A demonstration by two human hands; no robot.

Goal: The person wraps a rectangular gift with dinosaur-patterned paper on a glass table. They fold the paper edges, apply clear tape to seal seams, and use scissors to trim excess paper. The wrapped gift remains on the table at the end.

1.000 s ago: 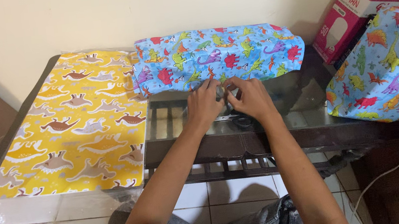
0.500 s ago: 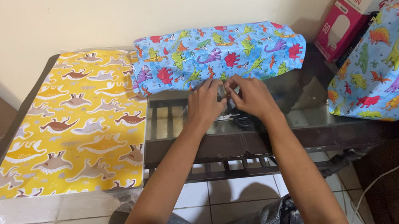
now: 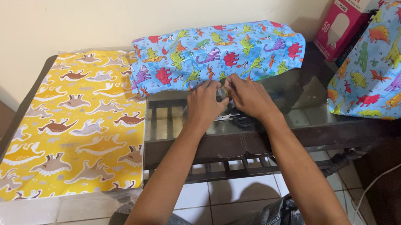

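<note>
**Wrapping session, tape-roll stage**

Looking down at a dark glass-topped bench (image 3: 305,100) against a cream wall. Biggest thing on it is the yellow dinosaur-print wrapping sheet (image 3: 68,125) spread flat over the left end and hanging off the front edge. Next is the long parcel in blue dinosaur paper (image 3: 219,52) lying along the back of the bench, then a second blue-wrapped package (image 3: 386,63) tilted at the right end, with a pink and white carton (image 3: 354,7) standing behind it.

Both hands meet just in front of the long parcel. The left hand (image 3: 205,104) and right hand (image 3: 250,98) are pinched together on a small tape roll (image 3: 222,92), fingers closed round it from either side. Scissors (image 3: 234,117) lie on the glass right under the wrists.

My read: this is the bit where you pick at the roll for the loose tape end. Pulling a strip would need a steady fingernail grip plus one hand holding the roll.

Compared with a second ago, barely anything differs: hands sit in the same spot by the parcel, papers haven't shifted.
</note>
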